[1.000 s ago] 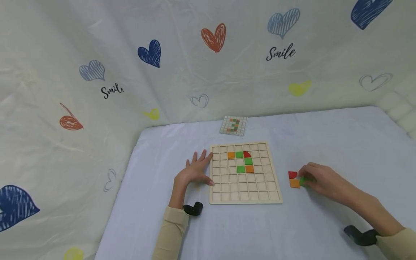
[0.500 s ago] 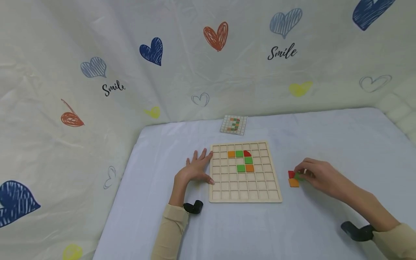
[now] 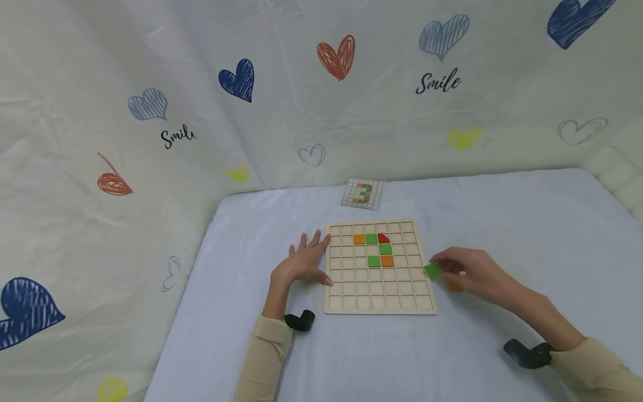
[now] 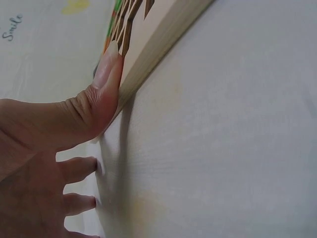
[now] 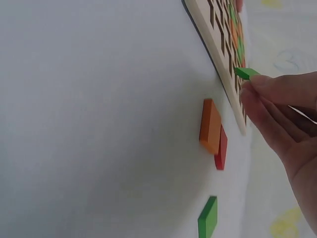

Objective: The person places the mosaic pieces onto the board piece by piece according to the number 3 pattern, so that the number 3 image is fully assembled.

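A wooden grid board [image 3: 361, 304] lies on the table, with orange, green and red tiles in several of its cells. My left hand [image 3: 300, 265] is spread at the board's left side. Its thumb [image 4: 106, 84] touches the board's edge in the left wrist view. Between thumb and fingertips, my right hand [image 3: 474, 271] pinches a green square tile [image 3: 433, 271] just off the board's right edge. Below that hand, the right wrist view shows an orange tile [image 5: 210, 126], a red tile [image 5: 221, 148] and another green tile [image 5: 209, 218] on the cloth.
Behind the board lies a small card [image 3: 363, 194] printed with a coloured grid pattern. White cloth [image 3: 377, 357] covers the table. A fabric backdrop [image 3: 281, 111] with hearts and lettering hangs at the back and left.
My right hand has picked up a green tile from the loose group and carried it left to the board's right edge. My left hand stays at the board's left side.
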The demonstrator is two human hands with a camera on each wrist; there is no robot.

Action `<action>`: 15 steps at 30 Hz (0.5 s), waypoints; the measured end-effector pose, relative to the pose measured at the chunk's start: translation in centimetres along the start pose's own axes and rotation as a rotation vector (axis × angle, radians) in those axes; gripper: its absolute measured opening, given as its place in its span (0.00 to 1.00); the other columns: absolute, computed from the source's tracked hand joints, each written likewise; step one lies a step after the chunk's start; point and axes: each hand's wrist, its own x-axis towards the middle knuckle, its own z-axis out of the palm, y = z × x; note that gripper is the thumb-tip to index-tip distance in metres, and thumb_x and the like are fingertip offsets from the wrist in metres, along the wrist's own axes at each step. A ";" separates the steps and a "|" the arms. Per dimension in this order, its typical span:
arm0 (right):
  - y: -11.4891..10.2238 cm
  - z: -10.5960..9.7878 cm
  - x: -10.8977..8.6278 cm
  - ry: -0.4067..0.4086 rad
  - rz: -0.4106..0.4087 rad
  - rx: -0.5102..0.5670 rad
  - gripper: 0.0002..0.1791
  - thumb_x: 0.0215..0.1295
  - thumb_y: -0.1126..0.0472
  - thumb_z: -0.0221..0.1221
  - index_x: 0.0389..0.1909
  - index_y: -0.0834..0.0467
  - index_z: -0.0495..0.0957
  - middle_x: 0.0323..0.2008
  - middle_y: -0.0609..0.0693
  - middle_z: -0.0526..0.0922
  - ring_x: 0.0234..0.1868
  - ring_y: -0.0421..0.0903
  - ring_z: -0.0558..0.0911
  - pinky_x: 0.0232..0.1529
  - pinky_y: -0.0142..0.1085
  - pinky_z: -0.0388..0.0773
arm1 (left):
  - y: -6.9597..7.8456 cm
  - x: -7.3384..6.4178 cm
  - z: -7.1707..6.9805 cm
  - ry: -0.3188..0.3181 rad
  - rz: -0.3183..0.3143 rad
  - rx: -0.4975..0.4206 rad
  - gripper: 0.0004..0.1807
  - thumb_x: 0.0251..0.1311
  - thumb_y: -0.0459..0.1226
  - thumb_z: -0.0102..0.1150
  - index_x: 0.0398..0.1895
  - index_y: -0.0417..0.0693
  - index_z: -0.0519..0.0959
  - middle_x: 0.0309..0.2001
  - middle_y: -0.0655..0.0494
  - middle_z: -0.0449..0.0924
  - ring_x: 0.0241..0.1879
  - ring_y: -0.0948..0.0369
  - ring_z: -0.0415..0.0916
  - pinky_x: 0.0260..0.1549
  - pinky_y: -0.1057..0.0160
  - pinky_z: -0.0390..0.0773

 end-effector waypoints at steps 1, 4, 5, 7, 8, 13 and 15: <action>-0.1 0.2 0.1 -0.002 0.001 0.007 0.21 0.49 0.78 0.72 0.45 0.61 0.85 0.39 0.46 0.88 0.36 0.36 0.84 0.36 0.32 0.85 | 0.0 0.0 0.0 0.001 0.000 0.000 0.65 0.49 0.48 0.81 0.85 0.56 0.47 0.85 0.50 0.34 0.82 0.41 0.23 0.76 0.30 0.32; -0.5 0.6 0.7 -0.019 0.025 0.025 0.20 0.50 0.76 0.73 0.46 0.62 0.85 0.39 0.46 0.88 0.36 0.37 0.84 0.38 0.31 0.85 | 0.1 0.0 -0.1 0.001 -0.002 0.001 0.65 0.48 0.48 0.81 0.85 0.56 0.47 0.85 0.50 0.34 0.82 0.41 0.23 0.76 0.30 0.32; -0.6 0.7 0.9 -0.028 0.037 0.030 0.20 0.51 0.75 0.73 0.46 0.62 0.86 0.39 0.47 0.89 0.36 0.37 0.84 0.38 0.31 0.85 | 0.1 0.0 -0.1 0.002 -0.003 0.000 0.65 0.48 0.48 0.81 0.85 0.56 0.47 0.85 0.50 0.34 0.82 0.41 0.23 0.76 0.30 0.32; -0.8 1.0 1.3 -0.044 0.060 0.038 0.19 0.52 0.74 0.73 0.47 0.63 0.86 0.40 0.48 0.89 0.37 0.39 0.85 0.40 0.31 0.85 | 0.1 -0.1 -0.1 0.003 -0.006 0.000 0.65 0.48 0.48 0.81 0.85 0.57 0.47 0.85 0.51 0.34 0.82 0.41 0.23 0.76 0.30 0.32; -0.9 1.1 1.6 -0.055 0.074 0.044 0.18 0.53 0.73 0.73 0.47 0.63 0.86 0.40 0.48 0.89 0.37 0.39 0.85 0.40 0.31 0.85 | 0.1 -0.1 -0.1 0.004 -0.007 -0.001 0.65 0.48 0.47 0.81 0.85 0.57 0.47 0.85 0.51 0.34 0.82 0.41 0.23 0.76 0.30 0.32; -1.2 1.9 2.6 -0.096 0.116 0.087 0.18 0.55 0.68 0.74 0.47 0.63 0.86 0.39 0.48 0.89 0.36 0.39 0.85 0.41 0.30 0.85 | 0.2 0.0 -0.2 0.001 -0.009 -0.003 0.65 0.48 0.48 0.81 0.85 0.57 0.47 0.85 0.51 0.33 0.82 0.41 0.23 0.76 0.31 0.32; -1.2 2.2 2.9 -0.105 0.111 0.099 0.18 0.55 0.67 0.75 0.47 0.62 0.86 0.39 0.47 0.89 0.36 0.39 0.85 0.41 0.31 0.85 | 0.2 0.0 -0.2 -0.002 -0.010 -0.006 0.65 0.48 0.48 0.81 0.85 0.57 0.47 0.85 0.51 0.33 0.82 0.41 0.23 0.76 0.31 0.32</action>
